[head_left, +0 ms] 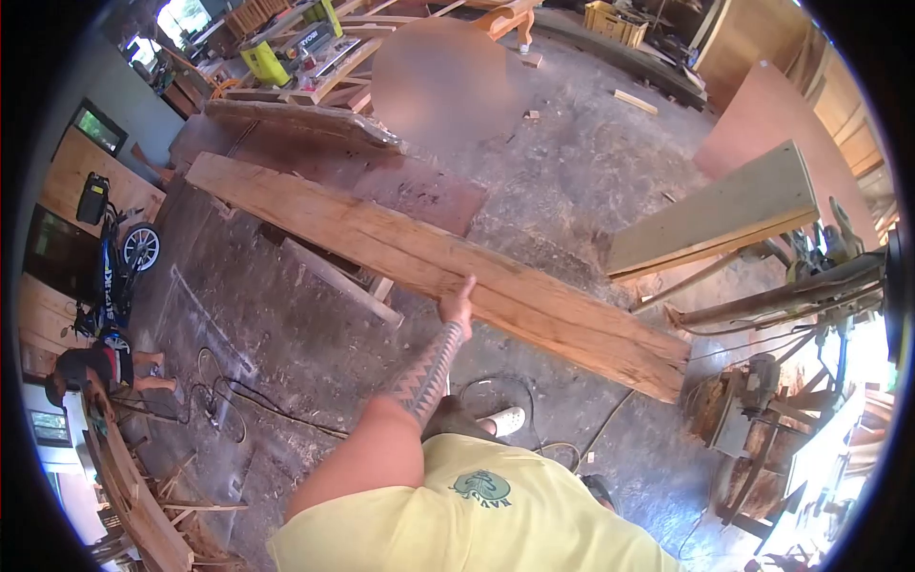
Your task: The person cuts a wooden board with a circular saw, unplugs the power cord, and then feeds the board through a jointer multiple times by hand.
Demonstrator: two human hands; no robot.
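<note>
A long, thick wooden plank [381,234] runs diagonally across the view, from the upper left to the lower right. My left hand [456,307] is at its near edge, around the middle of its length. One digit stretches onto the top face; the other fingers are mostly hidden and seem closed around the edge. Below the plank, a shorter timber piece [338,278] shows beside my forearm. My right hand is out of view.
A large board [720,214] stands tilted at the right, near machinery [748,419]. Cables [276,412] lie on the floor. A cluttered workbench [305,67] stands at the back left. Another person [91,377] bends over timber at far left, near a motorbike [114,267].
</note>
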